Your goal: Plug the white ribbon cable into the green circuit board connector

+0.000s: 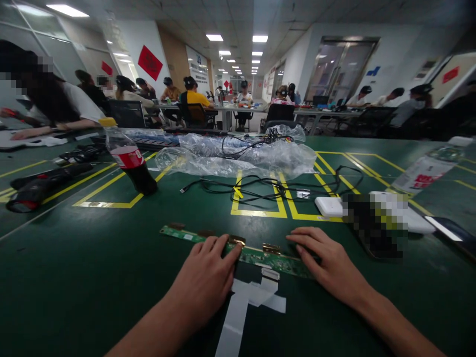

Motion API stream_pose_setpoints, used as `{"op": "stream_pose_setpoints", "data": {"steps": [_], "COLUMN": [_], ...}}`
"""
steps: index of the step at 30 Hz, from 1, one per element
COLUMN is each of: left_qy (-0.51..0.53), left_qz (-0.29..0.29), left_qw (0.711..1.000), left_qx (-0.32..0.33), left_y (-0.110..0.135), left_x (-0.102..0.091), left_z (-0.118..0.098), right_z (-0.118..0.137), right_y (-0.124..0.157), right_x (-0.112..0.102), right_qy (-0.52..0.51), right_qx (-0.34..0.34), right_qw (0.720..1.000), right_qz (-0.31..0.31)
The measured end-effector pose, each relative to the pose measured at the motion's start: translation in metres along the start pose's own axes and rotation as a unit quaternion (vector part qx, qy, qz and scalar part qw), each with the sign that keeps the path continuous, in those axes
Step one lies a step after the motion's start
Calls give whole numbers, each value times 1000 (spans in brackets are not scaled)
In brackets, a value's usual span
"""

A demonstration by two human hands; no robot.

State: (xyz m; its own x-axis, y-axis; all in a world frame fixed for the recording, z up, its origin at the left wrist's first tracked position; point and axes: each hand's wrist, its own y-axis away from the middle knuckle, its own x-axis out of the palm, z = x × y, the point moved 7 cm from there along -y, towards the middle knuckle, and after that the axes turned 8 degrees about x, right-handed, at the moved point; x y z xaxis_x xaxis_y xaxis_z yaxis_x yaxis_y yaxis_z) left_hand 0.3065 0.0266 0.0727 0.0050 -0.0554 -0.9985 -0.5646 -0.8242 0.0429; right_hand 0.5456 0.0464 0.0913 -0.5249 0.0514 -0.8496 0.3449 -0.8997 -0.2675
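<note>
A long, narrow green circuit board [256,256] lies slantwise on the green table in front of me, with copper-coloured flexible tabs [271,248] along its far edge. My left hand [206,272] is closed over the middle of the board, its fingers bent across the far side and the thumb at the near side. My right hand [323,258] rests at the board's right end with fingers stretched out and slightly apart; it covers that end. A flat white ribbon cable [238,312], folded and crossed, runs from a connector [270,274] below the board toward me.
Beyond the board lie black cables [253,186] and clear plastic wrap [238,158]. A cola bottle [130,163] stands left; a clear bottle [427,168], white case [329,206] and phone [451,230] are right. A black flashlight-like object [44,186] lies far left. People sit around.
</note>
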Motion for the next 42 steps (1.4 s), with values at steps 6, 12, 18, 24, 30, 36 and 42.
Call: {"op": "stream_pose_setpoints", "data": {"steps": [6, 12, 18, 24, 30, 36, 42], "left_qy": [35, 130, 150, 148, 131, 121, 147], "left_qz": [-67, -48, -34, -15, -6, -5, -17], "left_qw": [997, 969, 962, 969, 975, 976, 970], "left_qx": [35, 203, 224, 198, 180, 182, 192], "left_y": [-3, 2, 0, -1, -3, -4, -6], "left_x": [-1, -17, -15, -4, -3, -1, -9], "left_z": [-23, -50, -56, -54, -58, -61, -52], "right_z": [29, 29, 26, 18, 12, 8, 7], "right_y": [14, 18, 20, 19, 18, 16, 15], "right_x": [18, 24, 20, 21, 30, 36, 36], "right_qy": [23, 27, 0, 2, -14, -34, -23], "right_qx": [-49, -33, -23, -8, -10, -15, -11], "right_qw": [995, 989, 988, 987, 990, 993, 993], "right_qz": [81, 142, 152, 162, 139, 114, 117]}}
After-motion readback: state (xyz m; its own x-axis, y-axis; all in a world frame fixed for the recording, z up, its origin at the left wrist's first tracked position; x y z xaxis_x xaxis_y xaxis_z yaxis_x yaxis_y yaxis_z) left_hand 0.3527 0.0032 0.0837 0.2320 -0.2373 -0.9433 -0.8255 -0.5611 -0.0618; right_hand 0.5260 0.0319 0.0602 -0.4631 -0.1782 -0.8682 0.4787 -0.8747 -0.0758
